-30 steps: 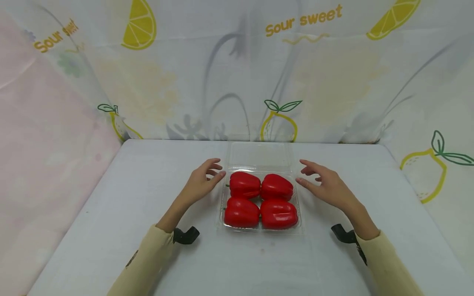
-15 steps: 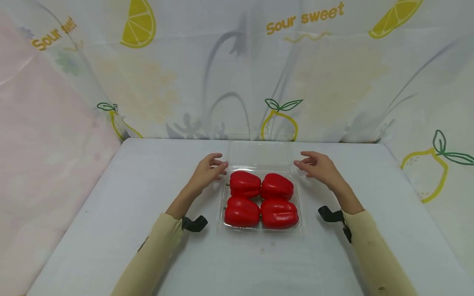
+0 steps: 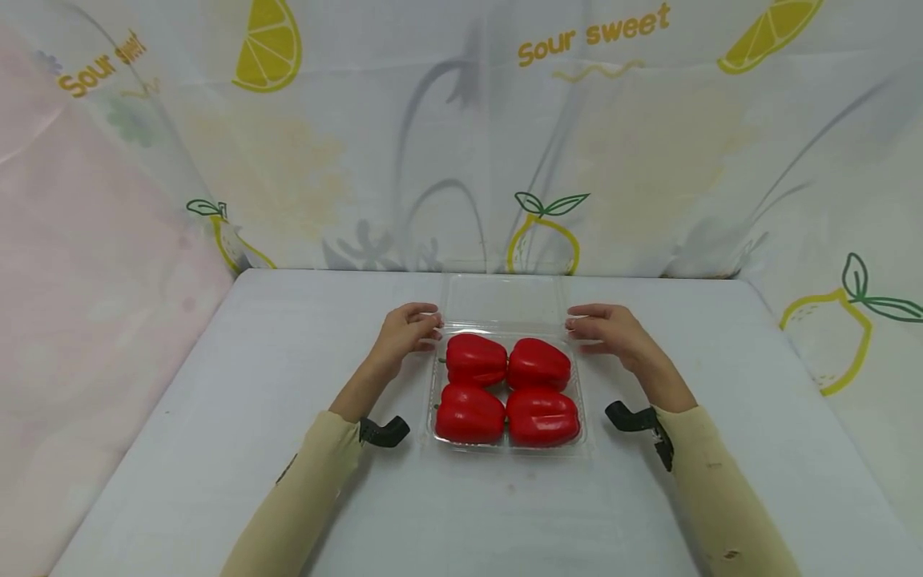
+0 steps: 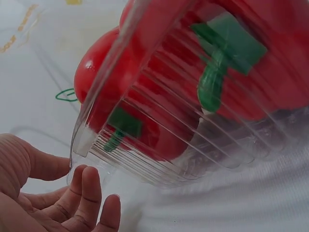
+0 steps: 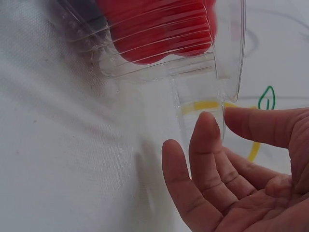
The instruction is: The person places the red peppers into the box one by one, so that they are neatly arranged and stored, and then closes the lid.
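Note:
A clear plastic clamshell box (image 3: pixel 586 449) stands open in the middle of the table, its lid (image 3: pixel 505 298) folded back toward the wall. Several red bell peppers (image 3: pixel 542 417) lie in its base in two rows; green stems (image 4: pixel 211 87) show through the ribbed side in the left wrist view. My left hand (image 3: pixel 407 332) is at the lid's left edge near the hinge, thumb and fingertips on either side of the thin plastic. Opposite it, my right hand (image 3: pixel 609 330) pinches the lid's right edge likewise, thumb (image 5: pixel 260 126) on one side, curled fingers on the other.
The table (image 3: pixel 274 361) is covered in white cloth. A lemon-printed curtain (image 3: pixel 649 160) hangs behind it and at the right; a pinkish sheet (image 3: pixel 108 280) hangs at the left. Dark wrist mounts (image 3: pixel 384 432) stick inward from both sleeves.
Both hands have moved inward and forward to the lid's side edges, the right hand farther than the left. Their fingers have drawn closer to their thumbs. The box and peppers have stayed put.

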`<state>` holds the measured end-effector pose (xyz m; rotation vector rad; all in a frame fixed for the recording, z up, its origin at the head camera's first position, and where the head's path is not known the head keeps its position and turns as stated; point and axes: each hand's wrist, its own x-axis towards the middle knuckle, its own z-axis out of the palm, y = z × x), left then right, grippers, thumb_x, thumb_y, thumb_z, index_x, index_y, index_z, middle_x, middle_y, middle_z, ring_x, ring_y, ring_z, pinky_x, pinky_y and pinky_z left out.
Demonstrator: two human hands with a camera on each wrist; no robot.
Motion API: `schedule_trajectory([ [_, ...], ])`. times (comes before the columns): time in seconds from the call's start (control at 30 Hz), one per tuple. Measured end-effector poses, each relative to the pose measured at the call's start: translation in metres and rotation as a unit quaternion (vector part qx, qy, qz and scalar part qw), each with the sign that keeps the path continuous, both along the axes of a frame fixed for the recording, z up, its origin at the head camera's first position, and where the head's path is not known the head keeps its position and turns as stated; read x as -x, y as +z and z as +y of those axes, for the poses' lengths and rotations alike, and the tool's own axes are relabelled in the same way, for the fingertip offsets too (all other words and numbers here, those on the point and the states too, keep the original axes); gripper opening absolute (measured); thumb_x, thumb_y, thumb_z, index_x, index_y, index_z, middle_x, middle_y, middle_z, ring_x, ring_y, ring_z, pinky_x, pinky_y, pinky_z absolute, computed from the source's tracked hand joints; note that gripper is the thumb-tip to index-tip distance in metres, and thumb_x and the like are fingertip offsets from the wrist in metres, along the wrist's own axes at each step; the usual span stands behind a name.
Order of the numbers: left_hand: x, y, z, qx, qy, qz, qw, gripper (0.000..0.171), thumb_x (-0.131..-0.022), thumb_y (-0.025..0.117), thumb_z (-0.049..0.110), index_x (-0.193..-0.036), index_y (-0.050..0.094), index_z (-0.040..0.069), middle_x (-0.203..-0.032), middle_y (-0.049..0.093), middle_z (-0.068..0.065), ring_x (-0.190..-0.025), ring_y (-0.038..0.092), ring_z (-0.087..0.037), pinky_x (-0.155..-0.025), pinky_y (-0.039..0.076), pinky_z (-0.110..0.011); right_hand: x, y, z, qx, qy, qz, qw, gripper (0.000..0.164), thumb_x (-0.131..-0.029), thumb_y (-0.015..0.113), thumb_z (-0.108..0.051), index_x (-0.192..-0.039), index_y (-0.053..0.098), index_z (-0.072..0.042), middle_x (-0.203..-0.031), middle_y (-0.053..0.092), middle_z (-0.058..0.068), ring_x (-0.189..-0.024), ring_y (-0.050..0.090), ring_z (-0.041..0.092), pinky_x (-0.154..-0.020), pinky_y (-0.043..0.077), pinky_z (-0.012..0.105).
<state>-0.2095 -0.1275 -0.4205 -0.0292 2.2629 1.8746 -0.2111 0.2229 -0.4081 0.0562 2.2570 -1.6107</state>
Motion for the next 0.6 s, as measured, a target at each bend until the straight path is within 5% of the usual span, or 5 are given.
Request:
schedule_trajectory([
  [0.33, -0.0002, 0.0013, 0.0000, -0.016, 0.018, -0.001, 0.9997, 0.039, -0.096, 0.062, 0.016, -0.129, 0.055, -0.004, -0.113, 0.066, -0.023, -0.087, 0.066, -0.021, -0.082, 0.056, -0.038, -0.0009, 0.0007, -0.0013, -0.001, -0.005, 0.022, 1.000, 0.049, -0.099, 0.060, -0.023, -0.139, 0.050, 0.003, -0.127, 0.061, 0.023, -0.103, 0.066, 0.024, -0.089, 0.053, 0.040],
  [0.6, -0.0025, 0.0019, -0.0029, -0.018, 0.022, 0.046, 0.9985, 0.034, -0.094, 0.064, 0.011, -0.126, 0.055, 0.003, -0.114, 0.064, -0.019, -0.094, 0.066, -0.029, -0.079, 0.057, -0.035, -0.0060, 0.0054, 0.0004, 0.029, 0.003, 0.090, 0.996, 0.044, -0.097, 0.062, -0.013, -0.133, 0.048, 0.007, -0.116, 0.064, 0.026, -0.090, 0.068, 0.015, -0.083, 0.055, 0.039],
])
